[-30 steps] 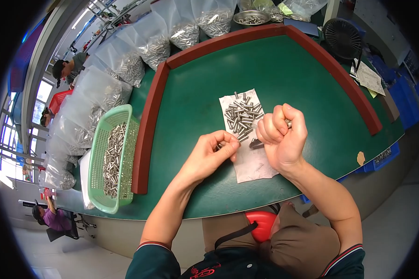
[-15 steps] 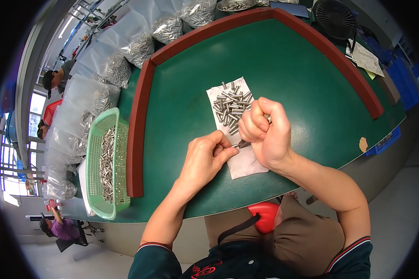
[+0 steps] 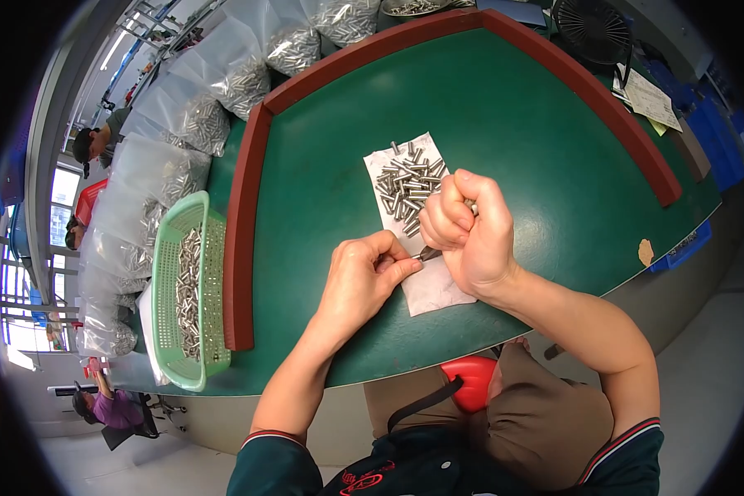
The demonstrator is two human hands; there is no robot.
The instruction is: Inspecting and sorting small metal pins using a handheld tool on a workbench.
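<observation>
My left hand (image 3: 357, 277) has thumb and forefinger pinched on a small metal pin (image 3: 417, 257), mostly covered by the fingertips. Closed in a fist, my right hand (image 3: 475, 240) grips a hand tool whose dark, tapered metal tip (image 3: 429, 252) meets the pin. The fist hides most of the tool, so its exact kind cannot be made out. Beneath both hands lies a white sheet (image 3: 438, 293), and on its far part is a loose pile of shiny cylindrical metal pins (image 3: 407, 186). A couple of pins stand upright at its far end.
A red-brown rail (image 3: 241, 223) borders the green table (image 3: 322, 165). Left of it stands a green basket (image 3: 165, 331) of metal pins, with several clear bags (image 3: 244, 83) of metal parts beyond. A black fan (image 3: 593, 33), papers (image 3: 649, 101) and a blue tray (image 3: 690, 248) are at right.
The view has shifted slightly. Both hands keep the same grips, with the tool's tip still at the pin; the pile looks the same.
</observation>
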